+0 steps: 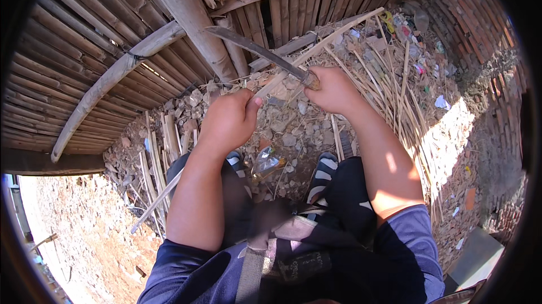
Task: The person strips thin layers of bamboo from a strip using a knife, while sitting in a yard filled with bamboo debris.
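In the head view, the left grip (228,120) is closed around a long pale bamboo strip (333,38), the thumb lying along it. The strip runs up and to the right out of the left grip, and a lower length comes out beyond the left forearm, slanting down to the left. The right grip (336,89), fingers wrapped round the handle, clasps a long knife (254,51) whose dark blade points up and left, above the left grip. The blade crosses the strip just beside the right grip; whether they touch cannot be told. More split strips (402,86) lie heaped to the right of the right forearm, and a clear plastic bag (266,164) rests on the rubble (288,140) between the feet.
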`<state>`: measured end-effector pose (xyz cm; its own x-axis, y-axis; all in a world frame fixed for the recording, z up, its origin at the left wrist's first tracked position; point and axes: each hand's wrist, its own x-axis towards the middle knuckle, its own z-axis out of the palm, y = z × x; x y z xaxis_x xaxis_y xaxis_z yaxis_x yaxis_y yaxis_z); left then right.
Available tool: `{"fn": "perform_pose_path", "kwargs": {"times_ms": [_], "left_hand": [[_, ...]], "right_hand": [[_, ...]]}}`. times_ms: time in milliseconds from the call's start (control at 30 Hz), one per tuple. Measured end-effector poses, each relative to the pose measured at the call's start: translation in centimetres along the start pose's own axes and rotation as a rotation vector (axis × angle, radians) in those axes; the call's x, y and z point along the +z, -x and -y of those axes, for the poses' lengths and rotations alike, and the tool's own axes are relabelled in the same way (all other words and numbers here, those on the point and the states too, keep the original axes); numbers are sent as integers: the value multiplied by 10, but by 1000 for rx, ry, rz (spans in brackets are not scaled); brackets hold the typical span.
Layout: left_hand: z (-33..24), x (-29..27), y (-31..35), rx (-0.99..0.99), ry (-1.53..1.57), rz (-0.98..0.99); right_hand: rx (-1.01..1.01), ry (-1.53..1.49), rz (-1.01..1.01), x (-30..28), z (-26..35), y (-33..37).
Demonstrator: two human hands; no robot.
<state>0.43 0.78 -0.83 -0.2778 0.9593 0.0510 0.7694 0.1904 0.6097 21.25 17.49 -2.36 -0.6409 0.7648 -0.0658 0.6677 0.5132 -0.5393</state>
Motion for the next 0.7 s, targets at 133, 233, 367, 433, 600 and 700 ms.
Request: {"fn": "perform_pose_path", "kwargs": {"times_ms": [133,233,367,433,600,700], "left_hand": [[2,1,0,11,0,12],[-1,2,0,62,5,-15],[-5,0,0,38,-32,36],[-3,0,1,11,-46,59],[-2,2,0,52,-22,-26],[1,3,1,44,-3,-29]], "right_hand": [[-33,106,88,-1,8,2],[6,3,67,-4,-4,-3],[23,-100,-63,0,-30,-9],[105,-76,-7,-9,-21,-6],[23,-28,-1,0,-6,-1],[-39,49,23,2,10,2]]}}
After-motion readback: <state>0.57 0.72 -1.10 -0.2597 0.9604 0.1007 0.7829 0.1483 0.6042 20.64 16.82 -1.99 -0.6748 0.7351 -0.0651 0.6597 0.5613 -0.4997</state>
